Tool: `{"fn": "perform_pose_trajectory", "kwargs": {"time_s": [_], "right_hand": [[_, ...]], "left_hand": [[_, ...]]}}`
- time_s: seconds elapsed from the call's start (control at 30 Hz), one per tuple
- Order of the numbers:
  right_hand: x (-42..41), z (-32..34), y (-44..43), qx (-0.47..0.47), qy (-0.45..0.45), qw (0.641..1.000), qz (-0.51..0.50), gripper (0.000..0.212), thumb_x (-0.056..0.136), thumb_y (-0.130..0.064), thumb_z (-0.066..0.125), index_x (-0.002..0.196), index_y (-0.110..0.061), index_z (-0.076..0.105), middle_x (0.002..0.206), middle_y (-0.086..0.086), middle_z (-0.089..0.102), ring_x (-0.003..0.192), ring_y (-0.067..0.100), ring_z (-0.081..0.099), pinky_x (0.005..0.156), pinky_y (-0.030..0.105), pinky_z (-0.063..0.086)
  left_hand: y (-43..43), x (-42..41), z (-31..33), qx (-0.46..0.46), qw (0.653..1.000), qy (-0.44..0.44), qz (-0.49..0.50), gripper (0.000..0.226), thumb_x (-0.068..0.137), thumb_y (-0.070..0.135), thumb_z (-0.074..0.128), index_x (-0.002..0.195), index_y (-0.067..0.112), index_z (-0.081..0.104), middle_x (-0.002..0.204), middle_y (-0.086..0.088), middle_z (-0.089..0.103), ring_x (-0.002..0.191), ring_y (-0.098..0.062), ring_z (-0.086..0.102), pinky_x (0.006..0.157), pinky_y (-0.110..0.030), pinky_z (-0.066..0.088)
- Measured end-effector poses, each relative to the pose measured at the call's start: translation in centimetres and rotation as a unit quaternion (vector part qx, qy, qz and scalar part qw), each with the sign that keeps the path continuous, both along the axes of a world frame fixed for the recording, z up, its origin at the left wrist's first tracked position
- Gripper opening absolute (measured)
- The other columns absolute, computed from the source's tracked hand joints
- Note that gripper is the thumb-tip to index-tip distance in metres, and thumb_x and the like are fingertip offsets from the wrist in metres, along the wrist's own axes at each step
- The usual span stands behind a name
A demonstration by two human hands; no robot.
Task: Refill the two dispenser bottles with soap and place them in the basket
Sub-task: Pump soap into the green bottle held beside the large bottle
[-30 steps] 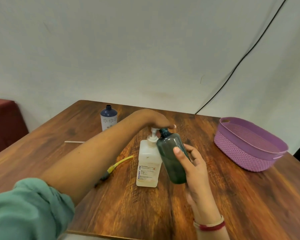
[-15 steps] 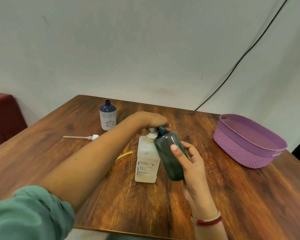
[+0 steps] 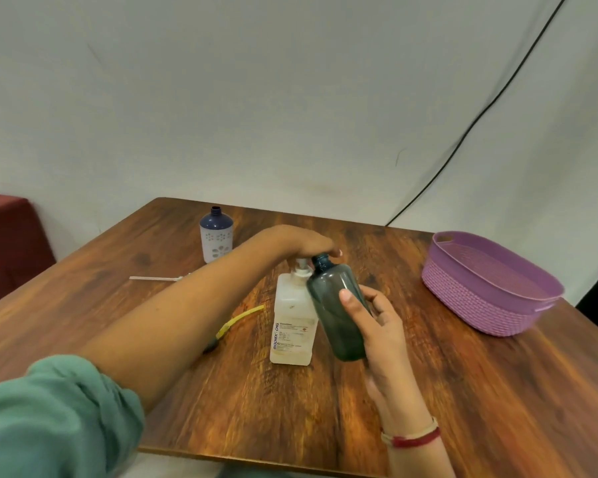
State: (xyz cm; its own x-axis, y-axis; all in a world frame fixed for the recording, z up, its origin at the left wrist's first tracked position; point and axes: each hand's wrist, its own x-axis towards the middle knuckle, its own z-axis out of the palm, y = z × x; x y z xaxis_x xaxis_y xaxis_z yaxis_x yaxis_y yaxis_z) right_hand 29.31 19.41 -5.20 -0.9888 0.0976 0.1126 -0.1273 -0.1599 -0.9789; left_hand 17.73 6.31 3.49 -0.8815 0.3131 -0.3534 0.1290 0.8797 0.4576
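Head view. My right hand (image 3: 377,326) wraps the dark green bottle (image 3: 339,312), thumb on its near face and fingers curled behind, holding it clear of the table (image 3: 463,391) and touching the right side of the soap refill bottle (image 3: 294,322). My left hand (image 3: 308,243) lies palm-down over the refill bottle's pump head (image 3: 302,267), fingers closed and bearing on it; the spout itself is hidden beneath them. The green bottle's long axis runs from its base, nearest me, up and away to its open neck (image 3: 320,262), which tilts left toward the pump and sits just beside it. The blue flowered bottle (image 3: 216,236) stands upright and uncapped, well beyond and left of the refill bottle. A white pump tube (image 3: 156,278) and a yellow pump tube (image 3: 239,320) lie flat to the refill bottle's left. The purple basket (image 3: 491,288) sits well to its right and holds nothing I can see.

Risks, as I judge them: the neck is narrow, so if spout and opening are misaligned under my hand, soap would run down the outside. Pressing off-centre could tip the refill bottle. A soapy green bottle could slip in my one-handed grip.
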Motion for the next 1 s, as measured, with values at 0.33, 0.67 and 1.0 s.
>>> {"fn": "perform_pose_trajectory", "kwargs": {"time_s": [0.33, 0.67, 1.0], "right_hand": [[-0.3, -0.1, 0.0, 0.000, -0.004, 1.000, -0.006, 0.059, 0.050, -0.052, 0.077, 0.103, -0.026, 0.067, 0.098, -0.002, 0.074, 0.089, 0.016, 0.071, 0.074, 0.033, 0.056], [-0.5, -0.1, 0.6, 0.008, 0.004, 1.000, -0.003, 0.056, 0.052, -0.051, 0.077, 0.103, -0.028, 0.068, 0.096, -0.009, 0.073, 0.090, 0.015, 0.070, 0.075, 0.035, 0.058], [-1.0, -0.5, 0.2, -0.008, -0.002, 1.000, 0.003, 0.047, 0.054, -0.050, 0.081, 0.096, -0.034, 0.069, 0.100, -0.002, 0.074, 0.092, 0.019, 0.071, 0.073, 0.037, 0.056]], "left_hand": [[0.1, -0.1, -0.5, 0.028, 0.999, 0.034, 0.009, 0.040, 0.100, 0.047, 0.027, 0.103, 0.016, 0.053, 0.095, -0.005, 0.056, 0.077, -0.012, 0.051, 0.077, -0.030, 0.038], [0.3, -0.1, 0.2, 0.016, 1.000, 0.013, -0.004, 0.060, 0.096, 0.056, 0.027, 0.127, 0.012, 0.052, 0.126, -0.012, 0.055, 0.103, -0.025, 0.054, 0.090, -0.038, 0.039], [0.5, -0.6, 0.9, -0.026, 0.997, 0.076, -0.017, 0.065, 0.097, 0.056, 0.024, 0.145, 0.013, 0.030, 0.150, -0.012, 0.033, 0.133, -0.030, 0.037, 0.103, -0.041, 0.030]]}}
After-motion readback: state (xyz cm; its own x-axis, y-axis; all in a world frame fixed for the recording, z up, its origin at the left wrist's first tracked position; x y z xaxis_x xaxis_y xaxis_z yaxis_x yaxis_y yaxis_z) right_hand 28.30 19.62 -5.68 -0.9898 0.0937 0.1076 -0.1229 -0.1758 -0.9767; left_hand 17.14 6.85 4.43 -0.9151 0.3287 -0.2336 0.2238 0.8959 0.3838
